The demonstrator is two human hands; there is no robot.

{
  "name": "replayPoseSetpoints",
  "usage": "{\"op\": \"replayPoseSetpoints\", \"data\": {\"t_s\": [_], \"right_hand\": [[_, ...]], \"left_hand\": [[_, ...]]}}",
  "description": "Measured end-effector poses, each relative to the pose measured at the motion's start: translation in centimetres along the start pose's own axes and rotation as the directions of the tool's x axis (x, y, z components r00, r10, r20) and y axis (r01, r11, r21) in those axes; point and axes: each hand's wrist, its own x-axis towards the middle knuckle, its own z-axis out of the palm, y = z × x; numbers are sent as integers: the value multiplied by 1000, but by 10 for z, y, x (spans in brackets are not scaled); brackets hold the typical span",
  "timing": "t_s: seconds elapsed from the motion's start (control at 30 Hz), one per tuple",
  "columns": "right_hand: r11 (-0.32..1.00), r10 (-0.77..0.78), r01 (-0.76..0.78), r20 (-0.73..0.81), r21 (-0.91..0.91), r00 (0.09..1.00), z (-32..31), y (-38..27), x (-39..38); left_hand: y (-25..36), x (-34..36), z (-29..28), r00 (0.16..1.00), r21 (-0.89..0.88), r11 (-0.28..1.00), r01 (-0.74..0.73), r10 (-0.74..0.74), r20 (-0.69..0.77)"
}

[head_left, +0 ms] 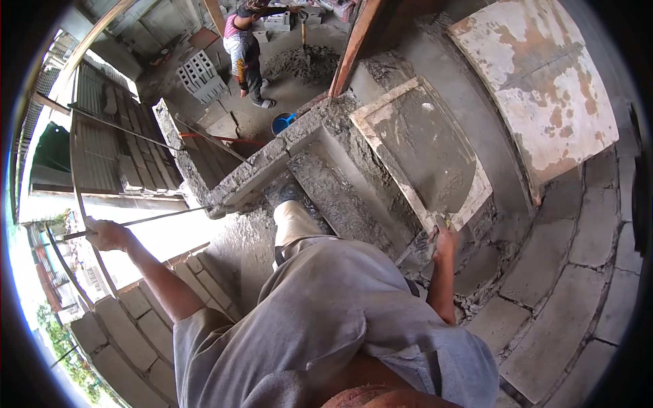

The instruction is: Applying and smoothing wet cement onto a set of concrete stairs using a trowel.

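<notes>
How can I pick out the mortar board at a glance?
Start at the grey block wall at lower right, then look above it to the big pale, patchy sheet. Left of that sheet, with its near end by the right hand, is the mortar board. Unlike the sheet, it has a pale border around one broad area of grey mix.

- A block wall (pixel 564 316) is seen at four o'clock.
- Grey floor (pixel 288 96) is exposed at eleven.
- Corrugated sheeting (pixel 90 119) is seen at ten.
- Daylight (pixel 163 239) is admitted at nine.
</notes>
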Motion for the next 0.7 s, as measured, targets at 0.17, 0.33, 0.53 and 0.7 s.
{"op": "replayPoseSetpoints", "data": {"t_s": [0.17, 0.33, 0.53, 0.7], "right_hand": [[999, 4, -4, -12, 37, 1000, -3, 1, -4], [999, 50, -51, -21, -8, 999, -2, 2, -5], [999, 50, -50, 1, -21, 999, 12, -7, -6], [996, 60, -58, 27, -62, 998, 21, -8, -6]], "left_hand": [[-5, 0, 3, 999, -61, 997, 41, -42, -12], [-17, 4, 6, 1000, 35, 999, 18, -18, -6], [-28, 6, 11, 998, 66, 996, 60, -59, -12], [-43, 10, 13, 1000, -14, 1000, -14, 14, -15]]}}
